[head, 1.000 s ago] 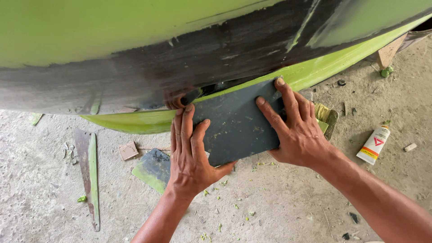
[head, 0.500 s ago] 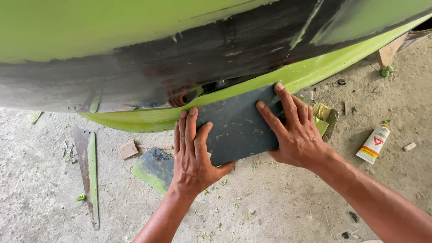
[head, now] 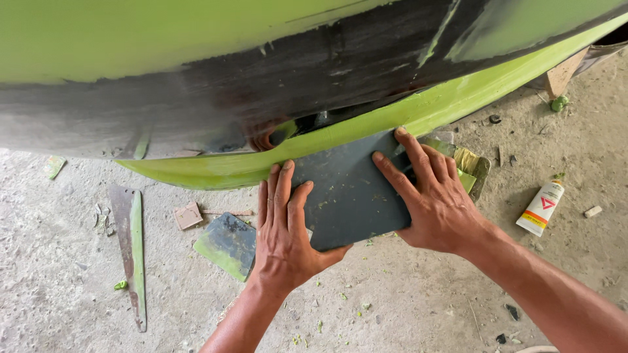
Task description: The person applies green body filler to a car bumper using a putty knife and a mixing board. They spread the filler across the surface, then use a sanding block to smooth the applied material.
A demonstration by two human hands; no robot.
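Note:
Both my hands press a flat dark grey sheet (head: 350, 196) against the lower lime-green edge (head: 418, 111) of a large curved hull. My left hand (head: 284, 229) lies flat on the sheet's left part, fingers pointing up to the green edge. My right hand (head: 435, 193) lies flat on its right part, fingers spread. Above the green edge the hull (head: 275, 72) is dark grey and scraped, with green paint higher up.
On the concrete floor lie a long saw blade smeared green (head: 131, 245), a small green-smeared scraper pad (head: 229, 243), a small brown block (head: 188, 214), a white tube (head: 541, 206) and a green-stained tray (head: 474, 167) behind my right hand. Green flecks dot the floor.
The sheet and both hands have slid slightly up and right along the green edge; the grip is unchanged.

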